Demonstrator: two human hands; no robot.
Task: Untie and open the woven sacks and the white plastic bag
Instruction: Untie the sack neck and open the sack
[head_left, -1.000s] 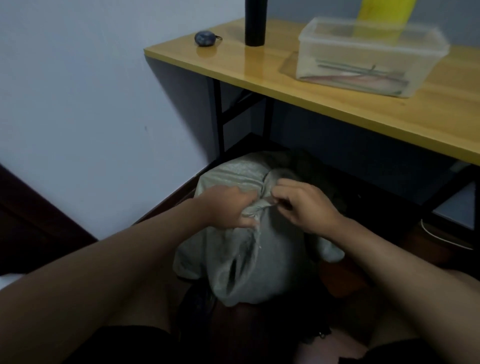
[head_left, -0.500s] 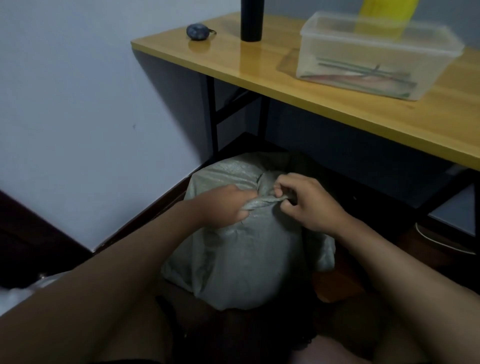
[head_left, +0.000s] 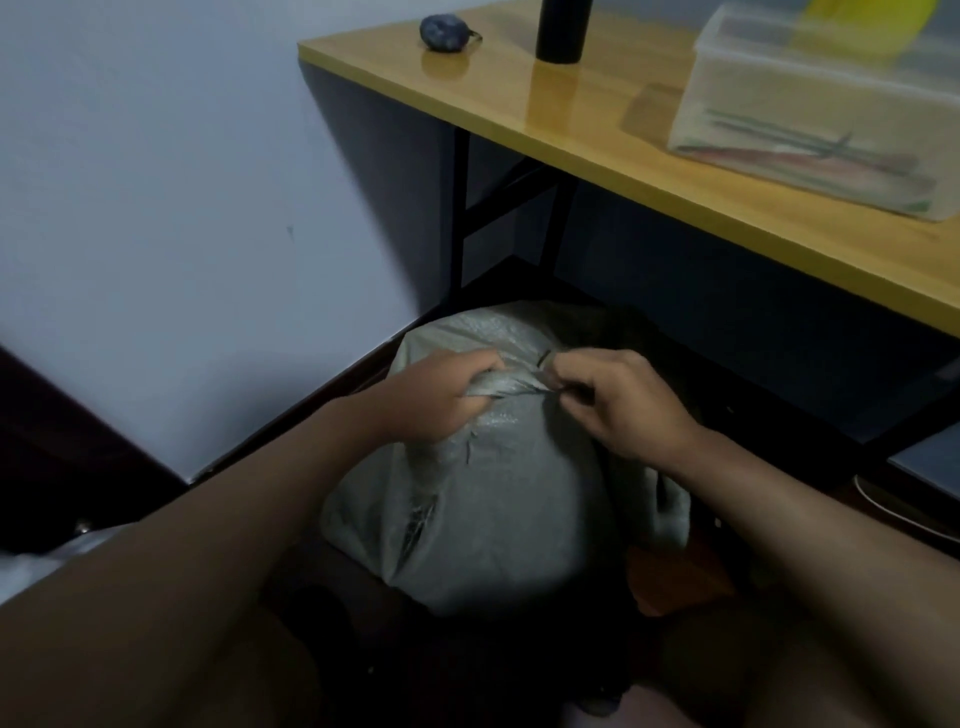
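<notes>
The two hands have drawn a little apart along the gathered neck of the grey woven sack (head_left: 467, 499) since a moment ago, when they were bunched closer over it. The left hand (head_left: 441, 395) is clenched round the twisted fabric of the neck, and the right hand (head_left: 618, 400) pinches something small at the tip of the twist, most likely the tie or the tail of the knot, though it is too small and dim for me to say which. The short stretch of neck between them looks pulled taut. I take that to mean the knot is being worked loose but has not yet given: the mouth of the sack is closed and the bulk below is as full and rounded as ever. The sack sits on the floor, half under the counter (head_left: 727, 208) and near the wall. By my count there is one woven sack in plain sight; something pale shows at the far left edge, but I cannot tell whether it is the white plastic bag. There are two hands, both busy. On the counter I count one clear lidded box (head_left: 810, 114), one black cylinder (head_left: 563, 31) and one small dark round object (head_left: 441, 32); a patch of orange (head_left: 675, 577) shows on the floor beside the sack.
</notes>
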